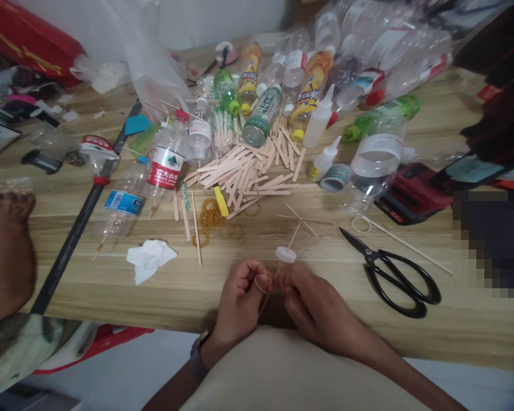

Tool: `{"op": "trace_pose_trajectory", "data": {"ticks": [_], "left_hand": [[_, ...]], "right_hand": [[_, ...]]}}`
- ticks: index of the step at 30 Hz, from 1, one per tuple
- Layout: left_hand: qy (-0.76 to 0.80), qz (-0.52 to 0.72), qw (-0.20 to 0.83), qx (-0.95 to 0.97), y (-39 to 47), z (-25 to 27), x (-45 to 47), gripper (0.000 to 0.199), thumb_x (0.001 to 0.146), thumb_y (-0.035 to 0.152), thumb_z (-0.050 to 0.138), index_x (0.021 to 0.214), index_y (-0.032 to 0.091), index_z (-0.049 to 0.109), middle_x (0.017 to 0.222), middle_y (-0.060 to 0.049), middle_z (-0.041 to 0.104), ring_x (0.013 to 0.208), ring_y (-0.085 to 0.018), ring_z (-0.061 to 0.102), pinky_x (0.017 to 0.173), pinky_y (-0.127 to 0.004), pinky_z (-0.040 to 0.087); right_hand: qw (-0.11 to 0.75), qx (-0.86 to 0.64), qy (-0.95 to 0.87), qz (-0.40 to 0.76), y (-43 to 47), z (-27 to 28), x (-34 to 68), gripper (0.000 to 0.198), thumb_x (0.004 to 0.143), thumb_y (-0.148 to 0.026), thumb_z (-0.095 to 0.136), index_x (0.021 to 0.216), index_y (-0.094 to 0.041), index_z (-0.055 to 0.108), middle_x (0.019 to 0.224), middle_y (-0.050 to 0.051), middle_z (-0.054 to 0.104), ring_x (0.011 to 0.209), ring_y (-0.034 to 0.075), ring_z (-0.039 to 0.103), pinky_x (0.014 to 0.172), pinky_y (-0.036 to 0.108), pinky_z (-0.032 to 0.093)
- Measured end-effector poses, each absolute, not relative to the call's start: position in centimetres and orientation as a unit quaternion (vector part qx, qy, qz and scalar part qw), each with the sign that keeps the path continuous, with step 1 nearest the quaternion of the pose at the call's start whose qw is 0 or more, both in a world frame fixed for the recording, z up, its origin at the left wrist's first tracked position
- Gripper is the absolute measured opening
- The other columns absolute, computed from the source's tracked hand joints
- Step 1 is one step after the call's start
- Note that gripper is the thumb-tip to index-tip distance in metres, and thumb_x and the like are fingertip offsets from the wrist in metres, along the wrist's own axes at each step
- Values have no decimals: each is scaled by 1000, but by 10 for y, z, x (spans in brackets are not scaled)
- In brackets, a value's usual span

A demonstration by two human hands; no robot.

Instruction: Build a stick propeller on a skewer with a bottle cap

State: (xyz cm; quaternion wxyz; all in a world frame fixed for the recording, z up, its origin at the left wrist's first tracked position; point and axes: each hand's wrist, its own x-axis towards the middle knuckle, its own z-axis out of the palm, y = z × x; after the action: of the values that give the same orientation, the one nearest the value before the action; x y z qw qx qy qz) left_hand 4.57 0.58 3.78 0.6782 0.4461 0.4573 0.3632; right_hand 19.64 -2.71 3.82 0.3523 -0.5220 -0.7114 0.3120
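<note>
Near the table's front edge, my left hand (242, 294) and my right hand (312, 302) are closed, their fingertips almost meeting. A thin wooden skewer (294, 235) slants up from between them, through a white bottle cap (286, 254). Its lower part is partly hidden by my fingers, with my right hand pinching close to it. Around my left thumb runs a thin loop, apparently a rubber band (262, 285), pinched in the left fingers. Two crossed skewers (302, 219) lie just beyond the cap. Black-handled scissors (370, 257) lie right of my right hand, blades half apart.
Craft sticks (248, 171) are heaped mid-table beside rubber bands (212, 214) and a yellow-handled tool (221, 201). Plastic bottles (308, 85) crowd the back, with glue bottles (319, 123) among them. A crumpled tissue (151, 260) lies left. Another person's arm (8, 257) rests at far left.
</note>
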Motion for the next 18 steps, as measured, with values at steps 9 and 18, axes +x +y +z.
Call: {"op": "trace_pose_trajectory", "data": {"ticks": [9,18], "left_hand": [[490,328,654,475,10,39,38,42,79,58,68,73,19,55,65,2,54,61,-13,45,58,-24,35],[520,305,630,489,11,38,35,18,77,33,68,74,19,58,67,2,58,62,-13,51,59,-23,39]], "right_hand": [[370,-490,-705,355,-24,45,202,18,86,-7,38,83,-24,45,78,1,61,69,14,58,60,25,47],[413,-521,-672,327,-24,39,206,20,87,-6,45,79,-24,43,95,6,61,86,17,61,69,28,49]]}}
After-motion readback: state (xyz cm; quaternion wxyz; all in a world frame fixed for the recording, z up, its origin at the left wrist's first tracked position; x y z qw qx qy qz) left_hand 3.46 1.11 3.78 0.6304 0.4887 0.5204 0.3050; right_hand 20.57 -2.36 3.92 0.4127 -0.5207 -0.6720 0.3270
